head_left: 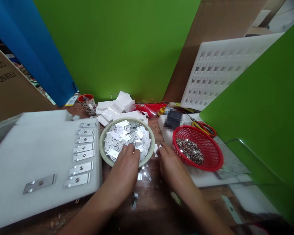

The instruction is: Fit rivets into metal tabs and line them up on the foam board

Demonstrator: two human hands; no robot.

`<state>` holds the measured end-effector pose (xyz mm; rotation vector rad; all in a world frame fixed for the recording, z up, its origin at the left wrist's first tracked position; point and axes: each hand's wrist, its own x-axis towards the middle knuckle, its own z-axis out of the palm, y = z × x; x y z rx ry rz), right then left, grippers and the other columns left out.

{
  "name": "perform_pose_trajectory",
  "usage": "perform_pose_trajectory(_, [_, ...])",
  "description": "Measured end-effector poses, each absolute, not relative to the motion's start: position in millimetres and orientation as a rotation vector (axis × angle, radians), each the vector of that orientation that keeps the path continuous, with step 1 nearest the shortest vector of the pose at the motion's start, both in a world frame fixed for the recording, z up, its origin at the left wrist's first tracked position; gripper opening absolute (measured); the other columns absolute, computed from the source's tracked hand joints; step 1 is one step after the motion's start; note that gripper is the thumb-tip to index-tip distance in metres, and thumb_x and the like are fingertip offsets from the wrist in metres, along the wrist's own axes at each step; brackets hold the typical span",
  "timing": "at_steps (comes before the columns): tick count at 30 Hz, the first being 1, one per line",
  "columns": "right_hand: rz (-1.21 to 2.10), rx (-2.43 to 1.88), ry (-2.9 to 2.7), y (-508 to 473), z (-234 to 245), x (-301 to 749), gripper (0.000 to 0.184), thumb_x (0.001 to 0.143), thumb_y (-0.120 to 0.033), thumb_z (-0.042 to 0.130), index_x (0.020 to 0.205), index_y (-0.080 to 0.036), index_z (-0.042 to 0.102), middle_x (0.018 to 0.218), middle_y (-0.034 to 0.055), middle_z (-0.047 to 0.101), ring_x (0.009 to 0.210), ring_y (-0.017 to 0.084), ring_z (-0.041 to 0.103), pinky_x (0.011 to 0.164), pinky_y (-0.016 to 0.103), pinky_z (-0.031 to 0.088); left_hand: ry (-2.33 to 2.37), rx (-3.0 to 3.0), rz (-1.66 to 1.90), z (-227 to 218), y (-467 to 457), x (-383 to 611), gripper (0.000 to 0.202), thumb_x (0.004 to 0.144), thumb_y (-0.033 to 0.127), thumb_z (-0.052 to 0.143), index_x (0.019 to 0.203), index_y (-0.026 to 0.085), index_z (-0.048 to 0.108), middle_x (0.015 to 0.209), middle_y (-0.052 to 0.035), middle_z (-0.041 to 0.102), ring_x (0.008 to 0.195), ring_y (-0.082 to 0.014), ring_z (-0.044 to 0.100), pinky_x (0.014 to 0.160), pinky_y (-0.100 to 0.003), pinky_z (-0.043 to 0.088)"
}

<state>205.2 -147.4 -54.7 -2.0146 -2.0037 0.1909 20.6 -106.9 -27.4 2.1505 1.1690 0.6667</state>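
Observation:
A round pale bowl in the middle holds several small shiny metal plates. My left hand rests on the bowl's near rim, fingers curled into the plates. My right hand lies just right of the bowl, fingertips pinched on a small metal plate on the wooden table. A white foam board at the left carries a column of longer metal strips, each with a hole, and one separate strip.
A red mesh basket with small metal studs sits at the right on a white foam pad. Behind lie scissors, white paper scraps, a patterned mug, a white grid tray and green panels.

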Motion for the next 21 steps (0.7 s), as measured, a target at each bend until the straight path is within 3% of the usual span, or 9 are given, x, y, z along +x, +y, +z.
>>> perform_pose_trajectory(6, [0.305, -1.828, -1.889, -165.1, -52.1, 208.3, 0.023, 0.085, -0.002, 0.039, 0.097, -0.014, 0.054, 0.126, 0.0184, 0.053, 0.116, 0.029, 0.053, 0.097, 0.043, 0.046, 1.405, 2.289, 0.333, -29.4, -80.9, 50.5, 0.032, 0.068, -0.004, 0.045, 0.091, 0.012, 0.061, 0.104, -0.0193, 0.054, 0.107, -0.0384, 0.044, 0.092, -0.052, 0.032])
perform_pose_trajectory(10, [0.425, -1.722, -1.796, -166.5, -50.4, 208.8, 0.017, 0.089, -0.007, 0.038, 0.089, -0.017, 0.051, 0.114, 0.0152, 0.057, 0.105, 0.025, 0.058, 0.09, 0.04, 0.049, 1.423, 2.359, 0.172, -25.5, -71.9, 50.7, 0.021, 0.072, 0.002, 0.05, 0.089, 0.009, 0.061, 0.105, -0.023, 0.054, 0.107, -0.0416, 0.044, 0.088, -0.056, 0.033])
perform_pose_trajectory(15, [0.515, -1.623, -1.707, -168.4, -51.5, 209.1, 0.015, 0.092, -0.012, 0.038, 0.09, -0.019, 0.051, 0.108, 0.0105, 0.057, 0.102, 0.022, 0.057, 0.088, 0.035, 0.046, 1.402, 2.361, 0.133, -19.1, -61.5, 46.6, 0.003, 0.075, 0.014, 0.056, 0.074, 0.015, 0.058, 0.097, -0.0169, 0.058, 0.102, -0.0377, 0.049, 0.085, -0.05, 0.038])
perform_pose_trajectory(18, [0.542, -1.561, -1.645, -170.5, -48.0, 210.2, 0.012, 0.093, -0.015, 0.042, 0.09, -0.02, 0.053, 0.105, 0.0081, 0.058, 0.101, 0.02, 0.056, 0.087, 0.032, 0.045, 1.429, 2.311, 0.232, -13.7, -60.3, 43.5, 0.008, 0.081, 0.019, 0.052, 0.073, 0.018, 0.052, 0.09, -0.0113, 0.06, 0.093, -0.0301, 0.054, 0.081, -0.043, 0.041])
perform_pose_trajectory(21, [0.645, -1.502, -1.49, -170.9, -40.0, 209.1, 0.009, 0.092, -0.021, 0.049, 0.09, -0.021, 0.057, 0.096, 0.0041, 0.061, 0.094, 0.018, 0.058, 0.083, 0.03, 0.045, 1.394, 2.027, 0.456, -7.3, -67.6, 38.8, 0.014, 0.09, 0.031, 0.044, 0.08, 0.02, 0.047, 0.076, -0.0038, 0.06, 0.071, -0.0196, 0.057, 0.065, -0.031, 0.043])
